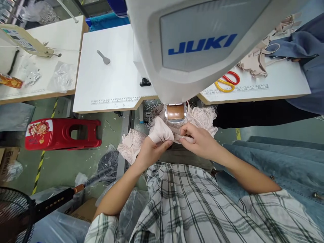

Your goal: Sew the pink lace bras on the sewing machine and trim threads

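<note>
A pale pink lace bra (131,143) lies bunched below the head of a white JUKI sewing machine (202,67). My left hand (150,150) is closed on a smooth, folded part of the bra, with the thumb pressed against it. To its right, my right hand (198,138) pinches a narrow pale strap (176,131) of the bra between thumb and fingers. More lace (204,116) spreads beyond my right hand. A shiny metal-framed piece with a brown face (175,112) sits above the fabric. The needle area is hidden behind the machine head.
Red-and-yellow-handled scissors (229,81) and beige garment pieces (255,62) lie on the right tabletop. A grey spoon-shaped item (103,57) rests on the left one. Left of me are a red stool (60,133) and a fan (15,216). Someone in dark clothes (311,67) is at right.
</note>
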Demonstrator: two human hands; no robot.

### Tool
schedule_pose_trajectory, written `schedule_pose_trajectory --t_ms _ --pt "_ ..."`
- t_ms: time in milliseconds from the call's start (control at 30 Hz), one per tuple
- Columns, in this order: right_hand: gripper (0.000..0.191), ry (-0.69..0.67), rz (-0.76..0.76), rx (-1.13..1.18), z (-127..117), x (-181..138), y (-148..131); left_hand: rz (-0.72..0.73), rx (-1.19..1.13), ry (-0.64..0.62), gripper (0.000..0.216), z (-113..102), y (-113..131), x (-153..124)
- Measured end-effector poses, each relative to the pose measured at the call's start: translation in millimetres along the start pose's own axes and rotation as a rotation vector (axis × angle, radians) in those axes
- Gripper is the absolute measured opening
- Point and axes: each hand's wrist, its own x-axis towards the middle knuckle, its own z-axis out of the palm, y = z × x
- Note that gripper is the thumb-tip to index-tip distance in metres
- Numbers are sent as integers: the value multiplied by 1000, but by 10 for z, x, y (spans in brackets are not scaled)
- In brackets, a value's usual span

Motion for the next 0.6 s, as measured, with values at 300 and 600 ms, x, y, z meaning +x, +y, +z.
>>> schedule_pose_trajectory --t_ms 300,600 --pt "8 -168 -30 2 -52 23 -27 32 -16 -74 21 86 63 11" --pt "16 -204 6 118 -122 152 27 -92 -92 -42 29 11 92 74"
